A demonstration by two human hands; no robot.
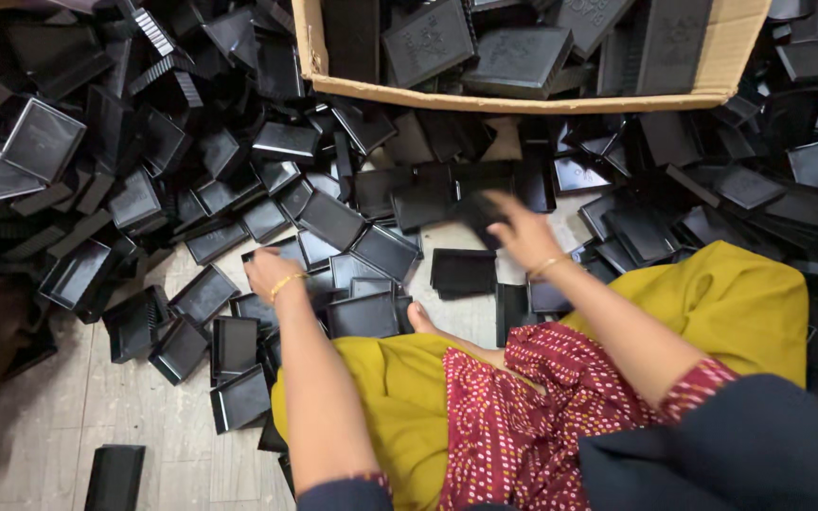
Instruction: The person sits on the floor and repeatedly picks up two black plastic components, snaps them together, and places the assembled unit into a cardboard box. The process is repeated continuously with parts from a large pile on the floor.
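Several black square plastic trays lie heaped on the floor in front of me. My left hand point(265, 269), with a gold bangle at the wrist, rests knuckles-up on the trays near a shallow black tray point(364, 314); its fingers are hidden. My right hand point(515, 230) is blurred and reaches forward over the pile, its fingers closed around a black tray point(478, 214). A small stack of flat black trays point(463, 272) lies between the two hands, on the bare floor.
A cardboard box point(523, 95) holding more black trays stands at the top. My crossed legs in yellow cloth point(721, 303) and a red patterned garment point(513, 416) fill the lower right. Pale floor tiles point(68, 407) show at lower left, with a lone black piece point(114, 478).
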